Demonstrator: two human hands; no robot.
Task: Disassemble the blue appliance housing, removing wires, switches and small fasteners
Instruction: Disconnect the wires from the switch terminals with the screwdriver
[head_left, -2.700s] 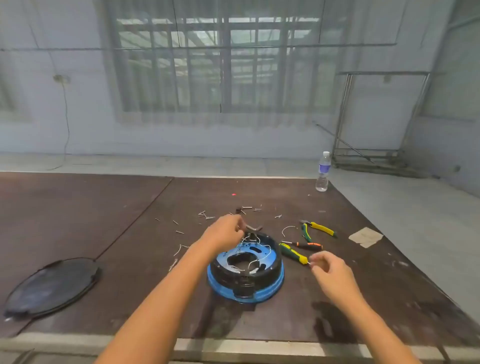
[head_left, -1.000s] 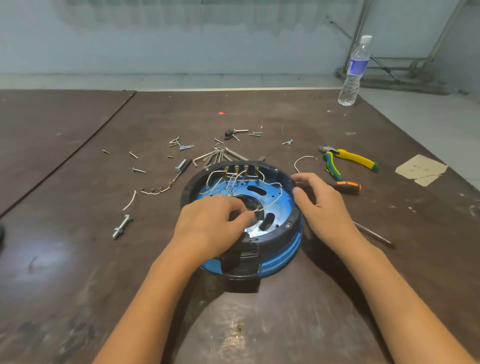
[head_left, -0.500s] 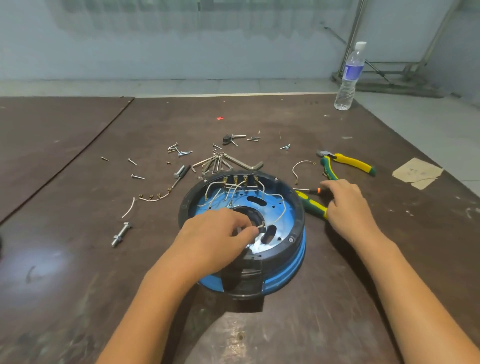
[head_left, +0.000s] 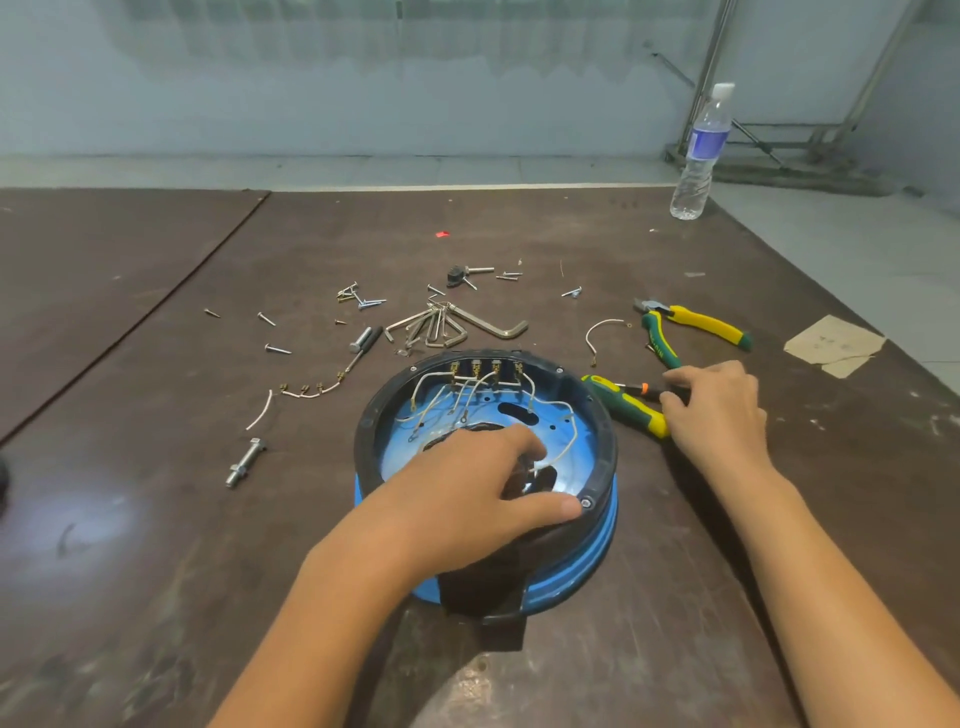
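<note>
The dark brown surface (head_left: 156, 519) carries the blue housing (head_left: 571, 561) near its front edge, open side up, with a black rim. The left hand (head_left: 467, 499) lies over the housing's near side, thumb stretched along the rim and index finger reaching toward the middle opening. Its fingertips are hidden, so I cannot tell whether it holds anything.

Just right of the housing, the right hand (head_left: 717, 410) curls its fingers round the shaft of a green-and-yellow screwdriver (head_left: 623, 402). Left of the housing lies a bolt (head_left: 245, 462). Beyond the housing are hex keys (head_left: 467, 325) and loose screws (head_left: 363, 299), and to its far right are pliers (head_left: 696, 325). A water bottle (head_left: 698, 156) stands at the far right corner, before a pale wall.

Inside the housing, white wires (head_left: 561, 441) run from a row of terminals (head_left: 485, 369) at the far wall across the blue floor.

A second ago the right hand rested on the housing's right rim; it has moved to the screwdriver. The left hand has stayed inside, its thumb now out on the rim.
</note>
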